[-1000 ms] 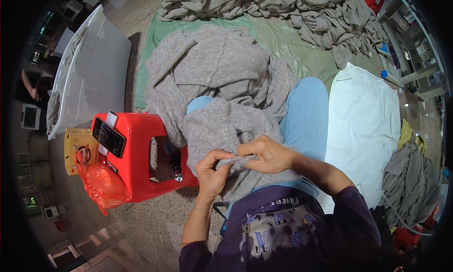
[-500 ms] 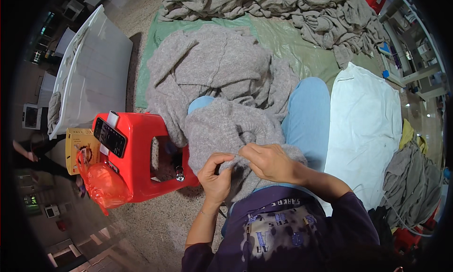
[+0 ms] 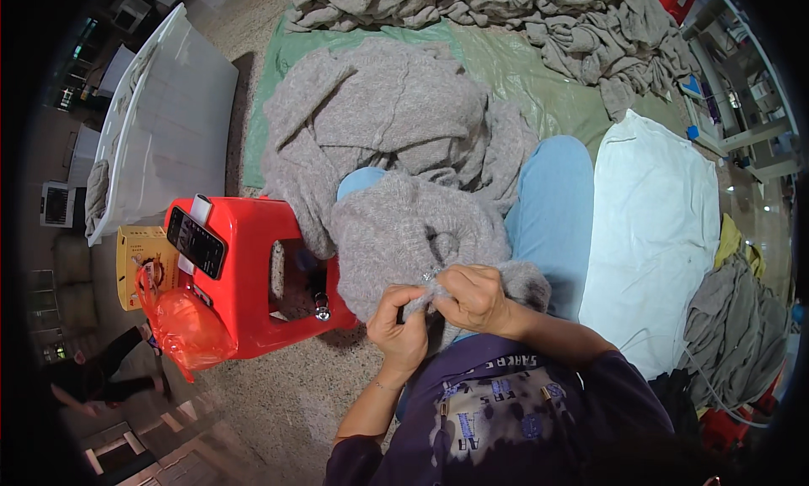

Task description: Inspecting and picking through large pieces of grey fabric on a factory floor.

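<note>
A grey knitted garment (image 3: 404, 233) lies over my lap, its lower edge gathered between my hands. My left hand (image 3: 399, 326) pinches the knit with thumb and forefinger. Close beside it, my right hand (image 3: 474, 299) is closed on the same garment, fingertips almost meeting the left ones. Between the fingertips a bit of fabric is drawn up; whether a needle or thread is there is too small to make out. Beyond my knees, a larger heap of grey knitwear (image 3: 396, 107) rests on a green sheet (image 3: 506, 73).
On my left a red plastic stool (image 3: 253, 309) carries a phone (image 3: 196, 243); a red plastic bag (image 3: 190, 328) and a yellow box (image 3: 145, 263) are beside it. Farther left stands a white bin (image 3: 173, 124). A white sack (image 3: 653, 233) and dark grey cloth (image 3: 733, 334) lie at right.
Both hands have shifted slightly down and right, bunching the garment's edge between the fingertips. Someone in dark clothes at far left has moved lower in the picture.
</note>
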A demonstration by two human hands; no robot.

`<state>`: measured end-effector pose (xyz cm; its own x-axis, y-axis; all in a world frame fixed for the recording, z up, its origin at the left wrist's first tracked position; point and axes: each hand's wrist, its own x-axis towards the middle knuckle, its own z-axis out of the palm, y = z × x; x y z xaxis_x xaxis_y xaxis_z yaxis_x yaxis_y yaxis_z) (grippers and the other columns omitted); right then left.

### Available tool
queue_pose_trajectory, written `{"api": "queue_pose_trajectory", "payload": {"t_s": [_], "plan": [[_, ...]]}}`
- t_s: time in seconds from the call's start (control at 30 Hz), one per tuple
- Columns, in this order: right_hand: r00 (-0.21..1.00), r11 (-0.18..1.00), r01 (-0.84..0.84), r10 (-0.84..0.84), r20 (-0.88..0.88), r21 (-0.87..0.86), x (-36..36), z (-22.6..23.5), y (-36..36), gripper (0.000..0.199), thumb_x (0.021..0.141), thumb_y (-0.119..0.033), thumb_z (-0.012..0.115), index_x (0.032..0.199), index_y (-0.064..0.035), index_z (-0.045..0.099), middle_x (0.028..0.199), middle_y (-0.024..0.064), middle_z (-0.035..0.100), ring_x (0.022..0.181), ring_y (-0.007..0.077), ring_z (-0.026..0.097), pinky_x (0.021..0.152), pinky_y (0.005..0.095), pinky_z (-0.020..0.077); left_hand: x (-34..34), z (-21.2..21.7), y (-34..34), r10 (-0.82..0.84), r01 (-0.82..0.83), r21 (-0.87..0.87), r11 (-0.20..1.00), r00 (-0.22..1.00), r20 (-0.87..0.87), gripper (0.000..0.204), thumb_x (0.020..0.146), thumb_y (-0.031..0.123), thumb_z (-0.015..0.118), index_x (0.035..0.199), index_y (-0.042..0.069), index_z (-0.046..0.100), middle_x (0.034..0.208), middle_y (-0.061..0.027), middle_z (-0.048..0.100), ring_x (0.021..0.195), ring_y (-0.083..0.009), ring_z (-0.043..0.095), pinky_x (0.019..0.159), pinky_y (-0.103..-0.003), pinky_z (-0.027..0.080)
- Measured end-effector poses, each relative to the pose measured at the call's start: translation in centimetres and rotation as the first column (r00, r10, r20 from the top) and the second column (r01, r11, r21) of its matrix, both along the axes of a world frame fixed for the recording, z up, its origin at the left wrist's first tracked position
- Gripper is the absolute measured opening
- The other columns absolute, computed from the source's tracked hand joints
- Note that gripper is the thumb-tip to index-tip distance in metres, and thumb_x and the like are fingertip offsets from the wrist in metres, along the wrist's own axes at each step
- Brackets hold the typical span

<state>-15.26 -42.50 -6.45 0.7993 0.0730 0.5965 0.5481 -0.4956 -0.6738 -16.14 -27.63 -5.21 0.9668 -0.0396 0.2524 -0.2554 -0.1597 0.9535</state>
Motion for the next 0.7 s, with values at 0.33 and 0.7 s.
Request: {"api": "queue_pose_trajectory", "payload": {"t_s": [0.33, 0.7], "plan": [[0.992, 0.981, -0.020, -0.004, -0.126, -0.191, 0.0, -1.4, -2.3, 0.030, 0.064, 0.003, 0.062, 0.093, -0.0021, 0.062, 0.081, 0.0101, 0.058, 0.063, 0.0277, 0.058, 0.055, 0.0346, 0.0473, 2.7, 0.3, 3.0, -0.166, 0.235, 0.199, 0.951, 0.936, -0.310, 0.032, 0.079, -0.002, 0.067, 0.110, 0.000, 0.065, 0.089, -0.0056, 0.063, 0.075, -0.0092, 0.051, 0.068, -0.022, 0.042], [0.710, 0.882, -0.152, 0.411, -0.571, 0.446, -0.5, -5.1, -1.9, 0.021, 0.074, -0.002, 0.061, 0.095, -0.0014, 0.062, 0.088, 0.0057, 0.061, 0.081, 0.0115, 0.055, 0.072, 0.0249, 0.0449, 14.7, 8.6, 19.9, 0.668, -0.811, 0.189, 0.554, 0.568, 0.481, 0.023, 0.087, 0.006, 0.059, 0.109, 0.000, 0.063, 0.098, -0.0123, 0.062, 0.090, -0.0218, 0.062, 0.080, -0.032, 0.049]]}}
